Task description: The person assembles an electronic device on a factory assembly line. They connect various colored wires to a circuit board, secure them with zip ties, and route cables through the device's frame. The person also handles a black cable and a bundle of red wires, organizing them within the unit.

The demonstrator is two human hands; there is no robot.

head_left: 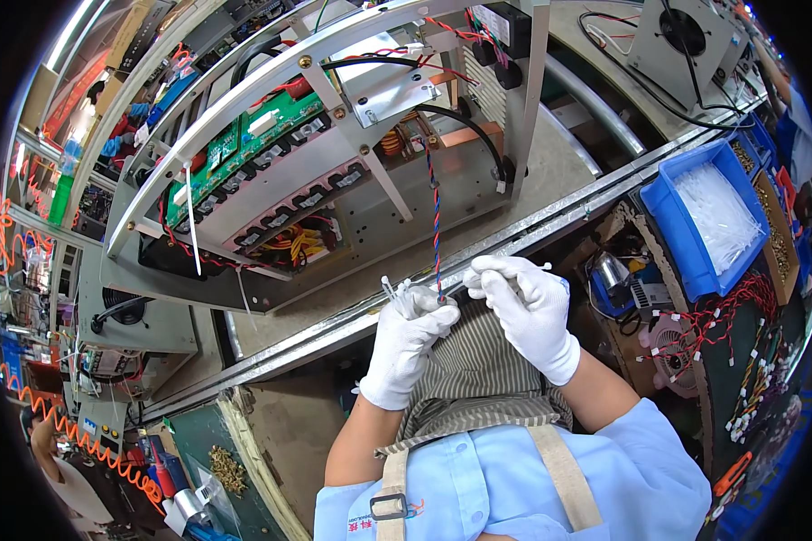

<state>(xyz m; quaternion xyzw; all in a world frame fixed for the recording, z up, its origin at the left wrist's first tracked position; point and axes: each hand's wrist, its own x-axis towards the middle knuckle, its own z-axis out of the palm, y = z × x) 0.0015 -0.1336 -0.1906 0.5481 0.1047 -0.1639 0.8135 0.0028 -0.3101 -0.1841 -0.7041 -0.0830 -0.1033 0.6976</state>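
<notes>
Both my hands wear white gloves and meet in front of my striped apron point(478, 370). My left hand point(401, 347) is closed, pinching the end of a red and blue twisted wire pair point(437, 234). Thin white strips, probably cable ties point(390, 290), poke out of the same hand. To its right, my right hand point(528, 311) has thumb and fingertips pressed together; what they hold is too small to make out. The wires run down from a metal-framed electrical unit point(370, 225) with a green circuit board point(244, 144). A white cable tie point(192, 221) hangs from its frame.
A metal rail point(307, 338) edges the bench between me and the unit. On the right stand a blue bin point(668, 212) of white cable ties, red wire leads point(740, 302) and a fan point(672, 347). An orange coiled hose point(90, 442) hangs at left; other people are beyond.
</notes>
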